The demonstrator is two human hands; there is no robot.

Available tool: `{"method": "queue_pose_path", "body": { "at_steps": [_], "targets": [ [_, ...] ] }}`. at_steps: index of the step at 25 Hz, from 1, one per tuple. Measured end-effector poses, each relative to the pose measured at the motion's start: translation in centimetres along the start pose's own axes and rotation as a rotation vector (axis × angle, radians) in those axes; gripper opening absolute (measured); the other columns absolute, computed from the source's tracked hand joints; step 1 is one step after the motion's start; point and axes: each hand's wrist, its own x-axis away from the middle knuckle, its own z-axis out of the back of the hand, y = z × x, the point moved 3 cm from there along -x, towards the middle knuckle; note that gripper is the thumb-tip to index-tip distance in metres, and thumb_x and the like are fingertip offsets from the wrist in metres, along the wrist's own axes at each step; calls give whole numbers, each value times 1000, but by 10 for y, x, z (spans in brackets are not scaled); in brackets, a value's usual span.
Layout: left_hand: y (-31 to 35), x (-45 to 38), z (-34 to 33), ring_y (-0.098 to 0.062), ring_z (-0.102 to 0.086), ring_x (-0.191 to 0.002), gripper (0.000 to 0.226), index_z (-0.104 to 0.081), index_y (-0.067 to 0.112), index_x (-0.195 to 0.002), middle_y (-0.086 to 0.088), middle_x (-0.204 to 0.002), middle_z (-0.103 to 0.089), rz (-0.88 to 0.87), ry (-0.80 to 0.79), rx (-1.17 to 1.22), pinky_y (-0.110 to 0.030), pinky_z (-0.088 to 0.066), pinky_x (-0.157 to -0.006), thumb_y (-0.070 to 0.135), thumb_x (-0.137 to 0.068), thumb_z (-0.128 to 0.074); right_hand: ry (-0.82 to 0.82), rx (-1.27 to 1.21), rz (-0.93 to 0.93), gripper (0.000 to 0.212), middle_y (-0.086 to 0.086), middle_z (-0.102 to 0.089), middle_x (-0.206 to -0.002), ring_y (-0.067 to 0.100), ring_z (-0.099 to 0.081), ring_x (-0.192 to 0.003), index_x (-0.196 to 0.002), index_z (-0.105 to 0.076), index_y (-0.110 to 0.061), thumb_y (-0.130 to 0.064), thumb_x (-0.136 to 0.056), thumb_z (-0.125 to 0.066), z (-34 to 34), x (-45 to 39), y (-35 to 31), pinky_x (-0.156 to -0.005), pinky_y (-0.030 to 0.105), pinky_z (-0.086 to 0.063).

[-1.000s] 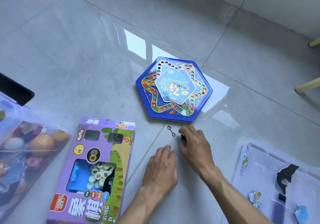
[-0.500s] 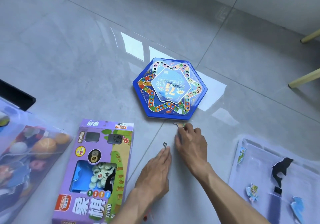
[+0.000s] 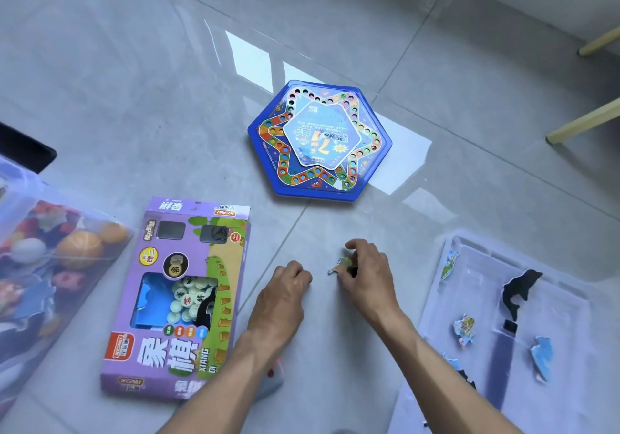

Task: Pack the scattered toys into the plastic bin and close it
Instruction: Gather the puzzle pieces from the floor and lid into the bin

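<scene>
My right hand pinches a small blue and yellow puzzle piece just above the floor. My left hand rests beside it on the tile with its fingers curled shut; whatever is inside is hidden. A purple chess box lies left of my left arm. A blue hexagonal board game lies further out on the floor. The clear plastic bin, holding balls and other toys, stands at the far left. Its translucent lid lies flat at the right.
On the lid lie a black dolphin shape and several small puzzle pieces. Two pale chair legs stand at the upper right. A black object sits behind the bin. A small red item shows under my left forearm.
The small metal hooks are gone from the floor. My left hand has closed into a fist where one lay. My right hand has drawn back and now holds a puzzle piece.
</scene>
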Motion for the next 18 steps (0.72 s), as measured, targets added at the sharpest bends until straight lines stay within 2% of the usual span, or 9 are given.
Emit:
{"method": "queue_pose_path", "body": {
  "at_steps": [3,5,7,8,10,12,14,15,18],
  "targets": [
    [-4,3,2,-25,-53,-92,35,-62,16,-98,-1,-96,-57,57,22,14,-37,-43,-59,-10,-80,-47,-124,-198,-135,14,-5,-62,-81,16,-60,-72,-85,-64,-18,-17,-74,-72,10,-4,3,-64,28,-46],
    [-4,8,2,-25,-54,-93,29,-61,17,-97,-1,-92,-59,88,39,47,-32,-36,-60,-6,-83,-48,-64,-415,-220,9,-6,-62,-65,10,-56,-56,-74,-66,-12,-14,-77,-75,23,-1,4,-54,21,-42],
    [-1,9,3,-28,-55,-95,23,-62,14,-99,-4,-93,-62,126,19,60,-34,-39,-66,-1,-86,-49,22,-537,-256,13,-5,-55,-62,7,-47,-54,-73,-63,-8,-10,-78,-74,40,6,8,-52,19,-37],
    [2,8,4,-29,-56,-95,20,-63,12,-99,-7,-95,-63,149,13,57,-36,-41,-69,3,-86,-50,22,-520,-251,13,-5,-54,-63,8,-46,-55,-74,-62,-9,-9,-78,-74,46,11,11,-53,20,-36],
    [6,6,8,-31,-58,-94,18,-63,9,-97,-9,-96,-65,213,3,62,-36,-42,-69,8,-85,-50,-59,-316,-203,14,-6,-57,-70,12,-50,-60,-89,-62,-18,-11,-80,-70,49,25,17,-56,24,-40],
    [9,7,11,-31,-58,-97,16,-63,9,-98,-10,-101,-63,244,33,23,-36,-42,-68,15,-89,-50,-183,-57,-73,29,-10,-62,-81,14,-59,-70,-108,-58,-29,-16,-83,-61,38,38,16,-63,31,-47],
    [10,13,14,-30,-55,-101,22,-63,9,-102,-9,-106,-59,282,53,-44,-36,-42,-69,24,-96,-48,-246,93,60,27,-16,-68,-94,9,-65,-85,-107,-52,-33,-19,-84,-55,23,45,11,-69,33,-51],
    [9,17,14,-29,-54,-103,23,-63,9,-104,-8,-108,-58,292,44,-67,-36,-42,-69,24,-98,-47,-227,138,102,23,-17,-68,-99,9,-65,-89,-103,-50,-32,-20,-85,-55,18,45,9,-69,34,-52],
    [5,22,9,-25,-50,-109,20,-61,11,-109,-5,-112,-57,288,33,-103,-34,-42,-72,14,-98,-45,-179,169,72,19,-15,-67,-100,15,-61,-88,-97,-48,-22,-19,-83,-61,16,41,8,-66,33,-48]
  ]
}}
